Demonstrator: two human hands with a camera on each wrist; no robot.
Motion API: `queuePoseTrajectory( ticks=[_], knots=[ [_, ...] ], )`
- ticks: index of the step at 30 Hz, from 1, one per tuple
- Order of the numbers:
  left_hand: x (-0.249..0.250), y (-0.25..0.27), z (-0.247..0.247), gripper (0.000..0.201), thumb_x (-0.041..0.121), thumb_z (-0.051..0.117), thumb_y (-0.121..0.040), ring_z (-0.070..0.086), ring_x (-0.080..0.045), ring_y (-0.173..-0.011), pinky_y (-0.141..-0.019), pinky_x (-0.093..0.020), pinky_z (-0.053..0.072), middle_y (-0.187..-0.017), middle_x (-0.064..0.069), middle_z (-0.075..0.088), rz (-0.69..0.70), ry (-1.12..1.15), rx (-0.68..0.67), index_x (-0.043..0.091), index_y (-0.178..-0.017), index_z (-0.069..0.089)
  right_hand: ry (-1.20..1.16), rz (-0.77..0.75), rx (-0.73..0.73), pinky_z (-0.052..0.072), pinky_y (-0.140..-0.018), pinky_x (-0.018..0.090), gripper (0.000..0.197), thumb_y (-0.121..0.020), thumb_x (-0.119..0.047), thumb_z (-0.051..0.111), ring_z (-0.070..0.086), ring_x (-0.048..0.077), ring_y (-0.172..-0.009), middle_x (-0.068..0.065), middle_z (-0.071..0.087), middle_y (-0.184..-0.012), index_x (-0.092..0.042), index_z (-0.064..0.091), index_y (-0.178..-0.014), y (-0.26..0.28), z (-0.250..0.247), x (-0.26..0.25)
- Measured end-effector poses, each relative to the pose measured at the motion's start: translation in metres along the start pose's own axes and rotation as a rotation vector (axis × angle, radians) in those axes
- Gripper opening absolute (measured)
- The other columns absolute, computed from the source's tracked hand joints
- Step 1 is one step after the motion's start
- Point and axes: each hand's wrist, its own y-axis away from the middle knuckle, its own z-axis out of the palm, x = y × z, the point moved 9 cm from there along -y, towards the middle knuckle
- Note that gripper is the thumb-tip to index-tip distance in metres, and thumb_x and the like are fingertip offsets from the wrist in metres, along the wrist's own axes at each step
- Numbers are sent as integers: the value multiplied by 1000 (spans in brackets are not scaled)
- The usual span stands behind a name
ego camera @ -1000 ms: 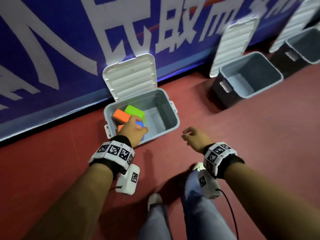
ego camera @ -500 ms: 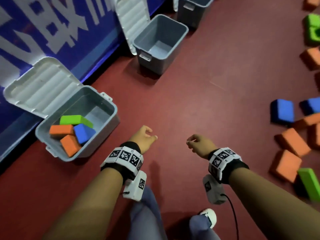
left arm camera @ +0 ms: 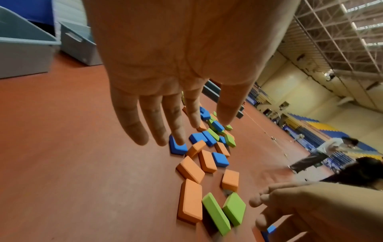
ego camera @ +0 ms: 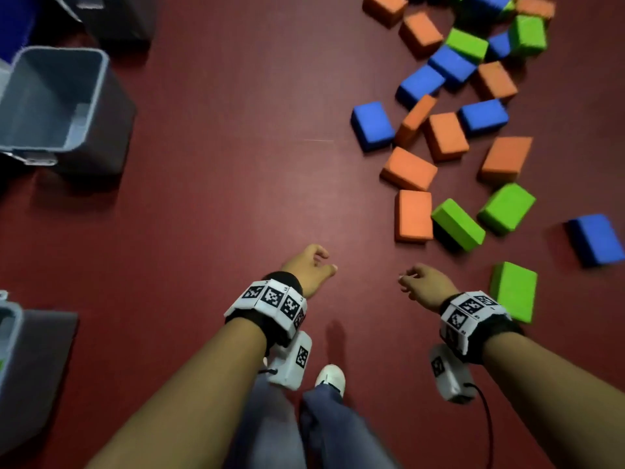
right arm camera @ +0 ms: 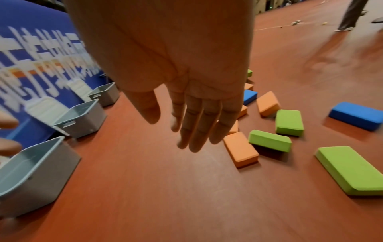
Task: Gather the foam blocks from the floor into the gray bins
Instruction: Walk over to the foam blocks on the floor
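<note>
Gray bins stand at the left — one gray bin [ego camera: 50, 99] shows a bare inside, another [ego camera: 13, 336] is cut off by the frame edge, its contents hidden. Foam blocks [ego camera: 449, 137] lie scattered on the red floor [ego camera: 220, 198], now much nearer than before. Left hand [ego camera: 309, 269] and right hand [ego camera: 427, 282] hang relaxed and hold nothing, apart from the blocks.

A blue banner [right arm camera: 31, 54] with white lettering fills the left of the right wrist view; a bent-over person [left arm camera: 323, 150] stands at right in the left wrist view
</note>
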Motion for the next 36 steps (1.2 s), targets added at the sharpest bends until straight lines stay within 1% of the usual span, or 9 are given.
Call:
queuePoseTrajectory(
  ticks=[4,10,16,19,25,28,31,34,36],
  knots=[
    [37,-52,25,28,32,59,-89,55,-23,-108,-94,-31,42,-103,1,53,-22,-42,-15,20,-114,52,-56,78,10,46,-89,36,16,-91,-24,57,62,33,-101,14,67,-108,-13,60,-102,-43,-37,43],
    [89,-161,67,29,34,58,-89,56,-27,-107,-95,-33,43,-113,-6,58,-59,-62,-84,21,-114,51,-40,155,52,43,-86,31,33,-95,-36,50,60,30,-104,12,68,-106,-14,56,-120,-113,-87,70],
    [153,-269,107,22,34,59,-87,57,-28,-105,-97,-38,44,-114,-6,59,-92,-18,-130,24,-102,47,-16,205,61,39,-89,30,38,-96,-35,48,55,32,-113,15,62,-117,-12,51,-127,-189,-151,88],
    [178,-308,123,20,32,60,-86,57,-28,-103,-96,-38,45,-113,-7,60,-112,-6,-105,23,-99,47,-1,226,54,39,-89,30,39,-97,-37,46,54,32,-116,15,62,-119,-13,50,-127,-228,-178,104],
    [215,-378,173,32,30,56,-90,58,-29,-101,-92,-35,46,-105,-7,56,-205,-3,-111,19,-118,46,37,280,51,39,-92,33,44,-96,-39,45,51,34,-120,16,58,-128,-13,46,-131,-313,-232,159],
    [222,-423,202,36,27,56,-90,59,-31,-101,-91,-38,47,-107,-11,58,-249,34,-47,18,-123,44,78,247,-5,39,-90,33,48,-94,-33,51,51,34,-118,19,55,-128,-12,40,-136,-369,-241,190],
    [220,-456,228,42,25,57,-90,58,-31,-104,-89,-36,45,-108,-9,56,-330,53,34,16,-129,43,118,232,-84,40,-93,34,55,-91,-28,55,49,35,-118,20,44,-134,-14,35,-140,-416,-240,220],
    [209,-491,256,44,24,57,-91,55,-30,-112,-92,-34,42,-128,-10,53,-383,72,64,14,-131,42,143,228,-100,40,-96,37,62,-89,-33,58,48,37,-121,18,37,-140,-18,30,-143,-461,-241,245],
    [197,-515,275,44,25,57,-91,54,-30,-113,-91,-33,41,-128,-11,53,-399,28,77,13,-130,43,183,237,-80,41,-98,40,68,-88,-40,59,46,38,-123,15,35,-142,-22,28,-144,-488,-237,261]
  ],
)
